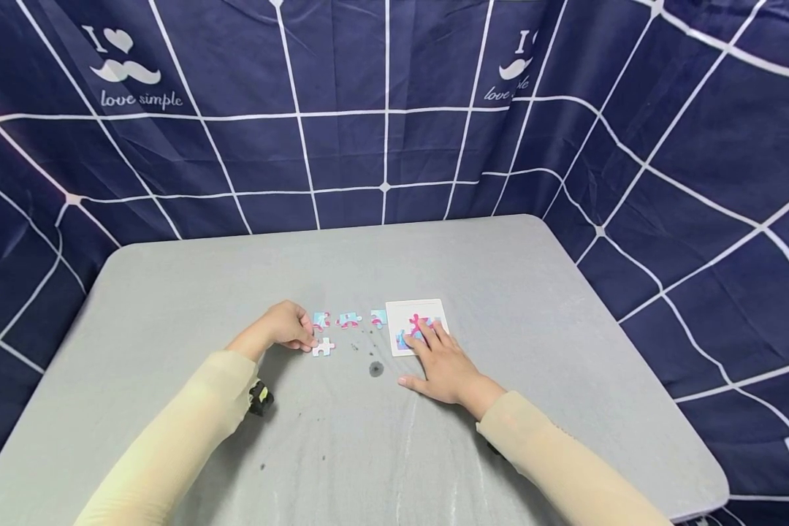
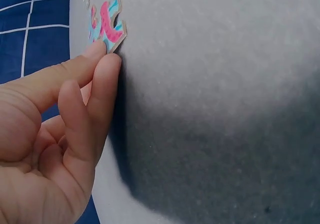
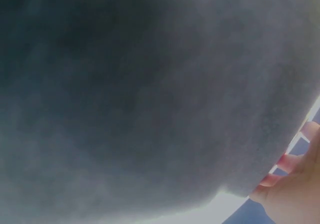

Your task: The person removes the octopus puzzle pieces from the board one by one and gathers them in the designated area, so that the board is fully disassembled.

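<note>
My left hand (image 1: 286, 325) pinches the edge of a jigsaw puzzle piece (image 1: 324, 347) between thumb and fingertip. In the left wrist view this piece (image 2: 114, 31) shows pink and light blue with a tan cut edge, tilted near the grey table. Just beyond it lie two more pink-and-blue pieces, one puzzle piece (image 1: 321, 320) by my left fingers and another puzzle piece (image 1: 348, 320) to its right. My right hand (image 1: 443, 369) lies with fingers spread over a white-framed puzzle board (image 1: 401, 310), partly covering the pink and blue pieces inside; its thumb is off the board's near side.
A further puzzle piece (image 1: 378, 317) lies against the board's left edge. Dark spots, the largest a round stain (image 1: 376, 369), mark the grey tabletop (image 1: 342, 446). A navy curtain (image 1: 342, 146) with white grid lines hangs behind and beside the table.
</note>
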Demonstrator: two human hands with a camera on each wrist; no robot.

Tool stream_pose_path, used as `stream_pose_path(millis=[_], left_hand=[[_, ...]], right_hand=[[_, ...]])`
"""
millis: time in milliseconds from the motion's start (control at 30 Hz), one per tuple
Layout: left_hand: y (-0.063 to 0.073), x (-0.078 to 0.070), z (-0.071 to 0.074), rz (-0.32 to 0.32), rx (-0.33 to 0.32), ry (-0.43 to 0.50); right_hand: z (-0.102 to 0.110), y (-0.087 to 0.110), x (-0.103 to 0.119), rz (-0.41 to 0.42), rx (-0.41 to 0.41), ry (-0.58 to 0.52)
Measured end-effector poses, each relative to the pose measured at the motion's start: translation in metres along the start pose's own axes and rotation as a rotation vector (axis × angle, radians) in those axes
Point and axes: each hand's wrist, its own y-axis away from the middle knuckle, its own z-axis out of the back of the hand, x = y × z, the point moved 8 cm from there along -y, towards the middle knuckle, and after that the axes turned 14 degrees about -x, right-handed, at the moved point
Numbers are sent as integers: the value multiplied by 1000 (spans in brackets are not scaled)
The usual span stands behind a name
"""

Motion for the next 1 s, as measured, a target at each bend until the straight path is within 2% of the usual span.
stream_pose_path(millis=[233, 467, 767, 1000], left_hand=[[0, 0, 4, 28, -15, -32], [-2, 0, 5, 46, -19, -17], [-4, -7, 2, 27, -6, -4], [-4, -24, -9, -19, 3, 69]], right_hand=[[-2, 1, -3, -7, -7, -15], [1, 1, -2, -16, -16, -38], [4, 0, 0, -19, -33, -39], [6, 0, 1, -2, -61, -38]])
